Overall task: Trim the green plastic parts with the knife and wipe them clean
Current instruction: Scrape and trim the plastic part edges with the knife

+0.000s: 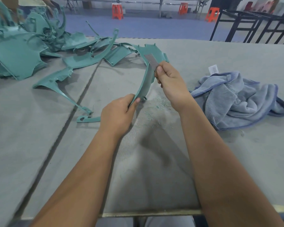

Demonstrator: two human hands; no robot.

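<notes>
My left hand point(120, 110) grips the near end of a long curved green plastic part point(145, 82) that arches up over the table. My right hand point(169, 79) is closed around a knife; its flat grey blade point(152, 60) sticks up past my thumb and lies against the part's upper edge. A crumpled blue-grey cloth point(236, 99) lies on the table to the right of my right hand. Fine green shavings point(157, 104) are scattered on the table below the part.
A large heap of green plastic parts point(23, 46) fills the far left of the grey table point(220, 161). Single green parts point(56, 82) lie nearer, left of my hands. Another person stands behind the heap. Orange stools point(117, 11) and black frames stand beyond the table.
</notes>
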